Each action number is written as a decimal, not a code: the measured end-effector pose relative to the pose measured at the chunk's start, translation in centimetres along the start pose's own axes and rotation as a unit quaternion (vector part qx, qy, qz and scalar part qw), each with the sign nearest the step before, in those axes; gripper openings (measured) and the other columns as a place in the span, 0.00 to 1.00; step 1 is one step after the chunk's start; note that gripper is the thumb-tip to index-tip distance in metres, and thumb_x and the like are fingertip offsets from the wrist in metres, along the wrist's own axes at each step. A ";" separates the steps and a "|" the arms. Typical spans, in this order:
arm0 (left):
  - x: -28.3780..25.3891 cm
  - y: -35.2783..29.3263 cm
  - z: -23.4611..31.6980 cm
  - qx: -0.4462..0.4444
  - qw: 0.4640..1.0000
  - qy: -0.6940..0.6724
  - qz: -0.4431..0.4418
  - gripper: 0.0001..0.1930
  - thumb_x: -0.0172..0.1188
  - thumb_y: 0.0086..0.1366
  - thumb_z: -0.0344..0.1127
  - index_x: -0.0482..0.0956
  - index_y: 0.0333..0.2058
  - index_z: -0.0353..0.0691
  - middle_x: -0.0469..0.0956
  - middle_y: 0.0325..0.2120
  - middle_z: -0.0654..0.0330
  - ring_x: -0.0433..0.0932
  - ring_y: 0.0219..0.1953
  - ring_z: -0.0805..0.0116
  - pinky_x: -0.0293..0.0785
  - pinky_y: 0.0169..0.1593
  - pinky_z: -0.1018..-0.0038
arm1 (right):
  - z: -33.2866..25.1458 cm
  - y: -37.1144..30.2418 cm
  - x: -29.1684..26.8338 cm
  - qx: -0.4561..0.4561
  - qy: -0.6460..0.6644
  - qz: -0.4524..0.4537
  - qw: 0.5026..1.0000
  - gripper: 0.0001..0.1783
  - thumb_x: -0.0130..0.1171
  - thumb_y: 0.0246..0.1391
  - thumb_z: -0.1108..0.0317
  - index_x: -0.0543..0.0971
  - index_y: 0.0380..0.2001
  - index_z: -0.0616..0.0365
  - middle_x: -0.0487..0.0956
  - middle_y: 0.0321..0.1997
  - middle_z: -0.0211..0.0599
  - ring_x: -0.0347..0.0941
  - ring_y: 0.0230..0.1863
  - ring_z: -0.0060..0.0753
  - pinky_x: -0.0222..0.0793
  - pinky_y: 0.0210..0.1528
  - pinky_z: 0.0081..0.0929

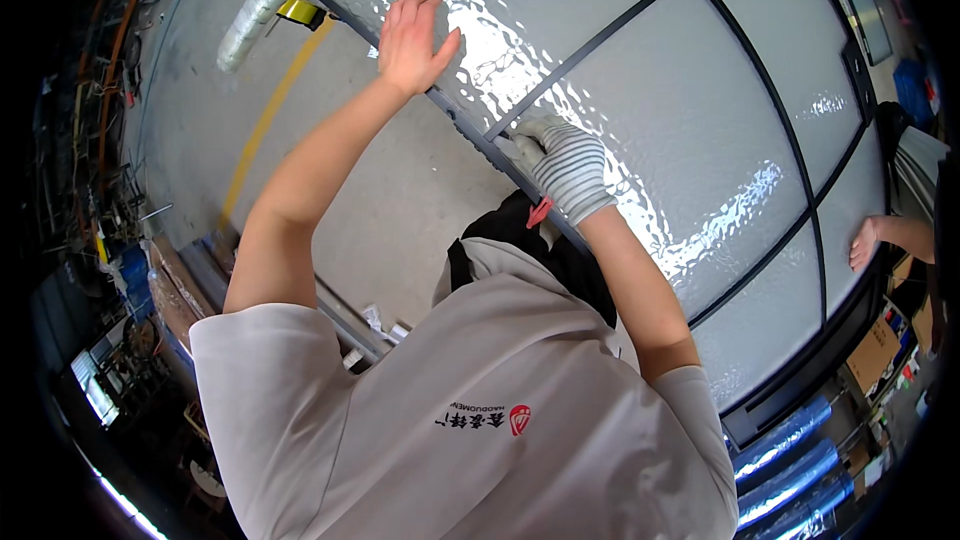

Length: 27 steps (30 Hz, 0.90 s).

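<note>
A large framed glass panel with a rippled, shiny surface and dark crossing bars lies in front of me. My left hand is bare and rests on the panel by its near edge, fingers stretched out and thumb apart. In a striped grey-white glove, my right hand is curled at the same edge strip, beside the end of a dark bar. Its fingertips are pressed together there, and whatever they hold is hidden. Just below the glove, a small red object shows against my dark clothing.
A yellow-and-black tape measure is beside a wrapped whitish roll at the upper left. Another person's hand touches the panel's right edge. Blue film-wrapped rolls lie at the lower right, and a yellow line crosses the floor.
</note>
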<state>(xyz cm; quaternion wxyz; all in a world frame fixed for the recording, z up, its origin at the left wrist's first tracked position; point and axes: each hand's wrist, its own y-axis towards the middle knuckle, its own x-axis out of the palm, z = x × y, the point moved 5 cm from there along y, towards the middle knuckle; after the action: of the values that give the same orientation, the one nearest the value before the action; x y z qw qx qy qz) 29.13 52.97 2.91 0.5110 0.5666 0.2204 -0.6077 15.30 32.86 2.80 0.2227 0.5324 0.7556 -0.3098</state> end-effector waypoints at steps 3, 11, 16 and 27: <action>-0.1 0.0 0.0 -0.001 1.000 0.000 -0.002 0.26 0.60 0.57 0.46 0.70 0.49 0.35 0.69 0.51 0.55 0.64 0.55 0.53 0.61 0.59 0.60 | -0.4 -0.7 0.0 0.033 0.012 0.052 0.998 0.10 0.58 0.50 0.64 0.83 0.35 0.54 0.82 0.35 0.36 0.78 0.38 0.40 0.72 0.43 0.29; -0.2 0.0 0.1 -0.001 1.000 0.001 -0.003 0.26 0.60 0.57 0.46 0.70 0.49 0.35 0.69 0.51 0.55 0.64 0.55 0.53 0.61 0.59 0.61 | -0.2 -0.1 0.7 0.101 0.087 -0.022 0.991 0.13 0.58 0.51 0.60 0.83 0.39 0.50 0.82 0.37 0.40 0.78 0.41 0.43 0.72 0.46 0.34; -0.1 0.0 0.0 -0.001 1.000 -0.017 0.013 0.25 0.59 0.58 0.45 0.70 0.50 0.36 0.69 0.52 0.54 0.64 0.55 0.51 0.61 0.58 0.59 | 0.4 0.6 0.9 0.033 0.077 -0.001 0.996 0.14 0.57 0.52 0.58 0.83 0.39 0.47 0.82 0.37 0.40 0.79 0.39 0.40 0.72 0.45 0.33; -0.1 -0.4 0.0 -0.007 1.000 -0.008 0.022 0.25 0.60 0.58 0.44 0.70 0.49 0.35 0.70 0.51 0.53 0.65 0.54 0.51 0.63 0.57 0.60 | 0.7 -1.3 1.4 0.031 0.053 0.104 0.993 0.15 0.52 0.57 0.56 0.80 0.42 0.47 0.81 0.32 0.41 0.78 0.35 0.45 0.72 0.41 0.37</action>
<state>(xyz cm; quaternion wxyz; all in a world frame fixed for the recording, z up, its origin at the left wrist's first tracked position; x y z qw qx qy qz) 28.79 53.13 2.92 0.5303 0.5625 0.2079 -0.5993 13.59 33.03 1.67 0.1964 0.6304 0.6971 -0.2794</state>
